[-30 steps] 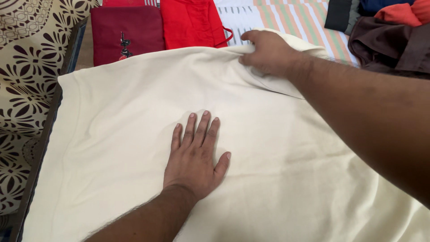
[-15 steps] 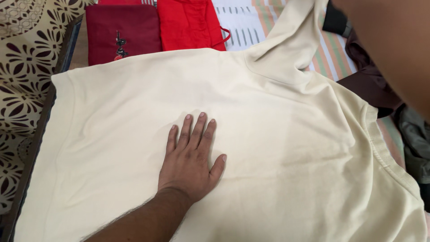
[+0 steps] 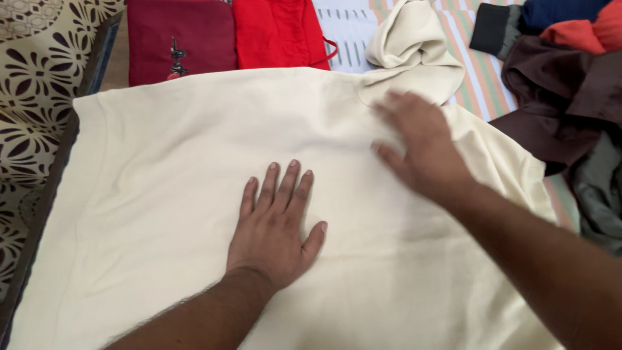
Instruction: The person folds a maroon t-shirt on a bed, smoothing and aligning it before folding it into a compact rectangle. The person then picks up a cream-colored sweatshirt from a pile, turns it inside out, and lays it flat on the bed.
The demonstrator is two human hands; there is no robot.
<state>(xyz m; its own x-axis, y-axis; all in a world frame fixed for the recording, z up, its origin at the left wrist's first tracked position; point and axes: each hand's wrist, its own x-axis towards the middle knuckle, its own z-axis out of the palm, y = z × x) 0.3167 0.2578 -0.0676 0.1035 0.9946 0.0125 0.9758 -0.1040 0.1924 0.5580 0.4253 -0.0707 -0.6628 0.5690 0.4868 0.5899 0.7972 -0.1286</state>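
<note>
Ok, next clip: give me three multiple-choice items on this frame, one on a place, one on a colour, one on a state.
1. Where does the left hand lie?
A. flat on the cream garment
B. on the patterned cushion
C. on the brown clothes

2. What colour is the folded garment next to the maroon one?
A. green
B. red
C. white

3. How is the right hand?
A. closed in a fist
B. raised off the cloth
C. open, on the cream garment near its bunched sleeve

Answers: 1 A, fingers spread on the cloth; 2 B, bright red fabric at the top; 3 C, fingers open, though blurred.
</note>
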